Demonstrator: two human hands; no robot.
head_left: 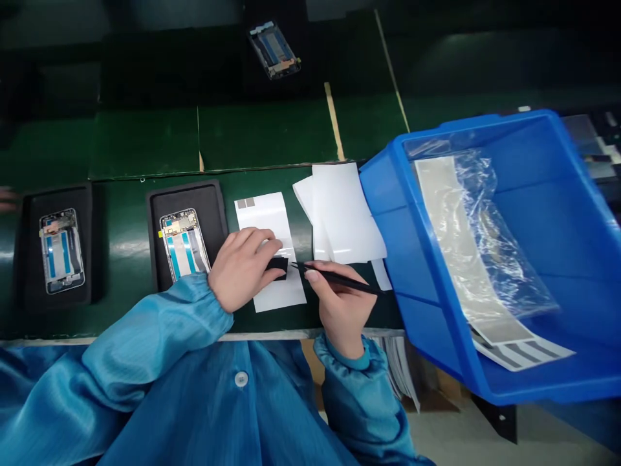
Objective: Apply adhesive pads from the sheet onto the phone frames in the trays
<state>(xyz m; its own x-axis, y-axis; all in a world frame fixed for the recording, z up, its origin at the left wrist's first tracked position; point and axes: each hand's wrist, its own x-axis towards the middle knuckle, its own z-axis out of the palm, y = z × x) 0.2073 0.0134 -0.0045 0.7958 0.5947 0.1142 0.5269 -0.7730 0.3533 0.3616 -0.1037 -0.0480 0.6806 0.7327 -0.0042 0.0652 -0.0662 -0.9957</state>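
Observation:
My left hand [244, 266] pinches a small black piece [279, 267] over a white backing sheet [264, 217]. Two small grey squares show at that sheet's top left corner. My right hand [342, 301] grips black tweezers [339, 279], whose tips point left and lie beside the black piece; whether they touch it cannot be made out. Left of my left hand, an opened phone [182, 248] with blue strips rests in a black tray [212, 213], partly covered by my sleeve.
A second opened phone [62, 251] lies in another black tray [29, 246] at the left. One more phone [274, 50] is at the back. White sheets [347, 213] lie beside a large blue bin [427, 272] holding plastic wrap and grey strips [451, 239]. A blurred hand [6, 199] shows far left.

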